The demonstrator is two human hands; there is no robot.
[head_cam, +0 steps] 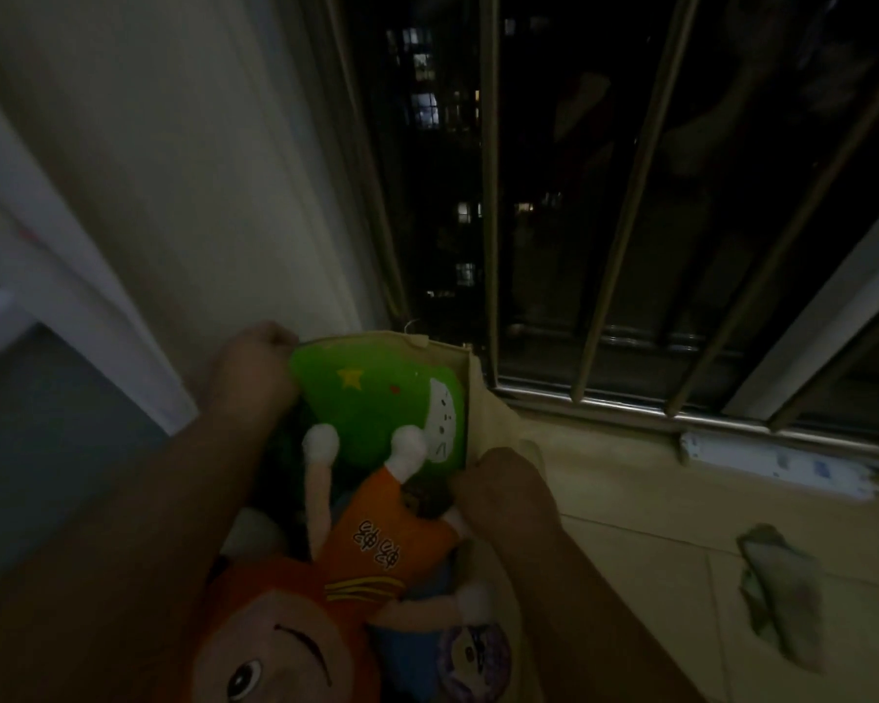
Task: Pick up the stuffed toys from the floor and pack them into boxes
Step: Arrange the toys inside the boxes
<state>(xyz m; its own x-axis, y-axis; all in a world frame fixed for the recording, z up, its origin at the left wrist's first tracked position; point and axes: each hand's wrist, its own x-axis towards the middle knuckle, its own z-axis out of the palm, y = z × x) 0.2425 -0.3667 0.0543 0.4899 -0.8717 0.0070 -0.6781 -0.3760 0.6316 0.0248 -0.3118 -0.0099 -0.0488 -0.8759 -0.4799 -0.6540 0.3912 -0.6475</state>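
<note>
A person's two hands grip one cardboard box (493, 423) beside a barred window at night. The left hand (260, 362) is clenched over the far rim and the right hand (503, 492) is curled round the near-side wall. Between the hands the box is packed to the brim. Three stuffed toys can be counted: a green toy (376, 398) nearest the left hand, a doll (386, 540) in an orange shirt below it, and a purple-faced toy (473, 652) under the right forearm. Others may lie hidden in the dark beneath them. Packing looks close to done for this box. On the floor (655, 499) to the right of the right hand no toy shows, only one crumpled scrap (782, 596) and one white power strip (772, 466).
</note>
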